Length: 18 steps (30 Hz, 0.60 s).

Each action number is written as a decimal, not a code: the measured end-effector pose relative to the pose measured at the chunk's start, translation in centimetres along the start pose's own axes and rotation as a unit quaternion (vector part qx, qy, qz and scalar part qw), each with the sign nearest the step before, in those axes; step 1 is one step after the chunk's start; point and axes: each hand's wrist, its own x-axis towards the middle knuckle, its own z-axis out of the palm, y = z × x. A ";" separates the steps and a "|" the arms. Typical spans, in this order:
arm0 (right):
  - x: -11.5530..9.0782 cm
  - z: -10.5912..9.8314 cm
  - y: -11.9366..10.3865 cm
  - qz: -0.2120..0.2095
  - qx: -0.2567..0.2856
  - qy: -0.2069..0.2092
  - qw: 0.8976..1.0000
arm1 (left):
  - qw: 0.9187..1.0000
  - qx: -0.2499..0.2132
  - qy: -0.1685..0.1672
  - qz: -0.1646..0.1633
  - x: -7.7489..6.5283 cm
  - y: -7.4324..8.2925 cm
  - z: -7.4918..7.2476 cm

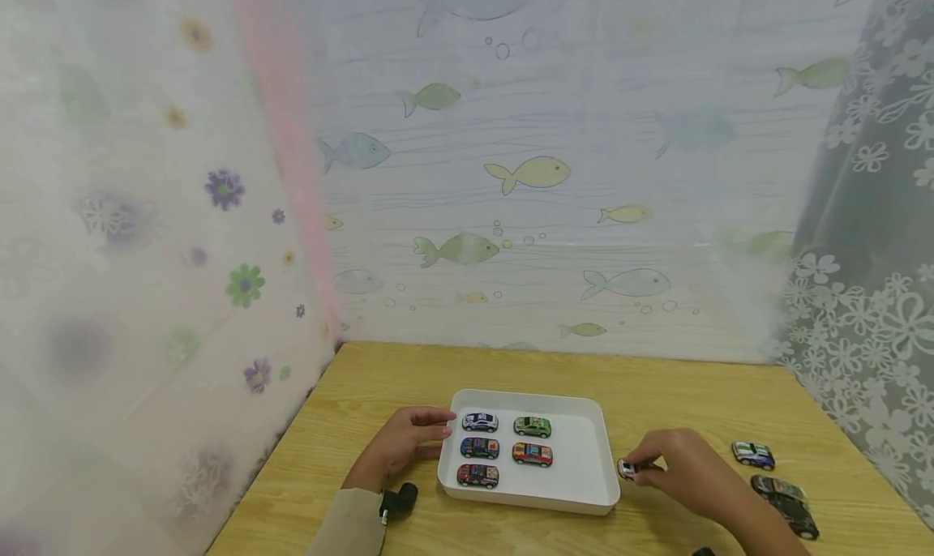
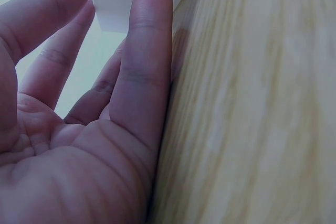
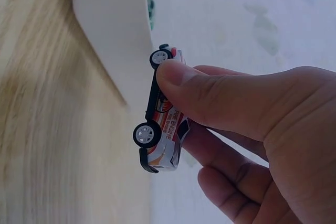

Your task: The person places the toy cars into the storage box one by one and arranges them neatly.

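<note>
My right hand [image 1: 682, 471] pinches a small white toy car [image 3: 167, 124] with red and orange markings and the words "FIRE ENGINE" on its side. The car is just outside the right wall of a white tray [image 1: 584, 495]. My left hand [image 1: 407, 442] rests by the tray's left wall, fingers extended and fingertips right at it; its edge lies along the wooden table [image 2: 236, 103]. Inside the tray stand a white car [image 1: 479, 422], a blue car [image 1: 479, 447] and a dark red car [image 1: 477, 476] in one column, with a green car [image 1: 533, 426] and a red-yellow car [image 1: 532, 455] beside them.
On the table to the right of my right hand is a white, green and blue toy car [image 1: 753, 455]. Nearer me, a dark green car [image 1: 777, 488] and a black car [image 1: 795, 515] stand close together. A fish-patterned curtain [image 1: 525, 297] hangs behind the table.
</note>
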 end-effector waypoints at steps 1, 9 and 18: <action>0.1 0.0 -0.1 -0.003 -0.002 0.002 1.000 | 1.000 0.002 0.000 0.000 0.0 0.0 0.0; 0.8 0.1 -0.8 -0.005 -0.006 0.015 1.000 | 1.000 0.005 0.000 0.001 -0.1 0.1 0.1; 2.1 0.6 -1.9 -0.021 0.000 0.029 0.999 | 1.000 0.012 0.004 0.001 -0.2 0.2 0.2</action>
